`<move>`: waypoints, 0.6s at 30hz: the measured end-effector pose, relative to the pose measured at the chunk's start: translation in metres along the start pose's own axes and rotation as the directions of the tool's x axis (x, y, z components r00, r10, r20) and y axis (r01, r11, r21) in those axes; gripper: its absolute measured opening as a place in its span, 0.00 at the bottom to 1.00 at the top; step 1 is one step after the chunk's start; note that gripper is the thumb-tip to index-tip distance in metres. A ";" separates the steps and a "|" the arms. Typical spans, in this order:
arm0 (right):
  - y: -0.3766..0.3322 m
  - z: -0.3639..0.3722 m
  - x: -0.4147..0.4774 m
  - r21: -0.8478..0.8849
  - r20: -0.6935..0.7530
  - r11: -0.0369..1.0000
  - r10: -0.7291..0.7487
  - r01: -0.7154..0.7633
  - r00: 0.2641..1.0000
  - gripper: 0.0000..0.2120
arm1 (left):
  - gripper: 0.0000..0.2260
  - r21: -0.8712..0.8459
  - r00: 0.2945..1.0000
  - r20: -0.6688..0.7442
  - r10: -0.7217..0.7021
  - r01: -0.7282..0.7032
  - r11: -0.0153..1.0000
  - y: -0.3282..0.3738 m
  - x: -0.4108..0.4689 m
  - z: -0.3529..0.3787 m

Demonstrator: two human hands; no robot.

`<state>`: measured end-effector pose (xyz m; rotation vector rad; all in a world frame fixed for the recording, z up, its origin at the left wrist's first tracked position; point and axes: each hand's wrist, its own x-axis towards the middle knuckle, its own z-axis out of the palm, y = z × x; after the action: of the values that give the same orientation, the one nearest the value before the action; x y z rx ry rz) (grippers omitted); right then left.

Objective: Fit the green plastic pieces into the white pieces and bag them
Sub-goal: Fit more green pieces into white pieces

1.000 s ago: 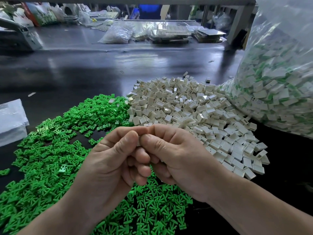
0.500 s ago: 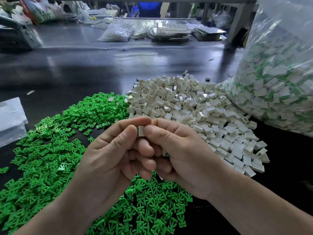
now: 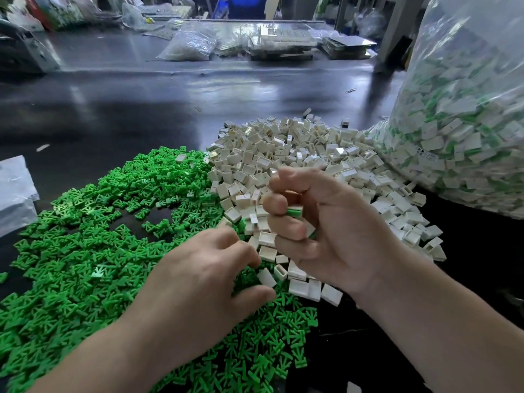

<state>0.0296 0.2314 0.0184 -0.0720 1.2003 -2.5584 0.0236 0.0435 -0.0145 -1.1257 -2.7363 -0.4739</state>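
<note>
A wide pile of green plastic pieces [image 3: 85, 265] covers the dark table at front left. Against it on the right lies a heap of white pieces [image 3: 283, 154]. My right hand [image 3: 334, 228] hovers above the heap's near edge, its fingers curled round fitted white-and-green pieces [image 3: 295, 212]; a strip of green shows between the fingers. My left hand [image 3: 198, 285] is lower, over the seam of the two piles, with thumb and fingertips apart and reaching down onto the pieces. A big clear bag [image 3: 467, 137] of fitted pieces stands at the right.
A small clear plastic bag [image 3: 14, 194] lies at the left edge. Bare dark table [image 3: 141, 109] stretches beyond the piles. At the far end sit another filled bag [image 3: 187, 46] and flat trays [image 3: 283, 43].
The hands were pressed together on one white piece. They have parted: the left has dropped to the piles, the right has lifted slightly right with pieces in it.
</note>
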 end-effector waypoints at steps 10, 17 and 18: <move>0.003 0.000 -0.002 -0.370 -0.093 0.928 -0.073 0.034 0.993 0.05 | 0.13 -0.036 0.999 -0.009 0.045 -0.046 0.998 0.004 0.006 -0.001; 0.014 -0.001 -0.001 -0.636 -0.120 0.772 -0.094 -0.004 0.988 0.06 | 0.06 -0.593 0.917 -0.183 -0.354 0.184 0.784 -0.004 0.006 -0.014; 0.016 -0.001 -0.001 -0.638 -0.120 0.770 -0.060 -0.030 0.991 0.07 | 0.07 -0.594 0.920 -0.191 -0.342 0.168 0.787 -0.003 0.005 -0.015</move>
<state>0.0344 0.2225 0.0059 -0.0607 2.0855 -2.0631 0.0182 0.0402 0.0004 -0.6749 -2.5436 -1.4525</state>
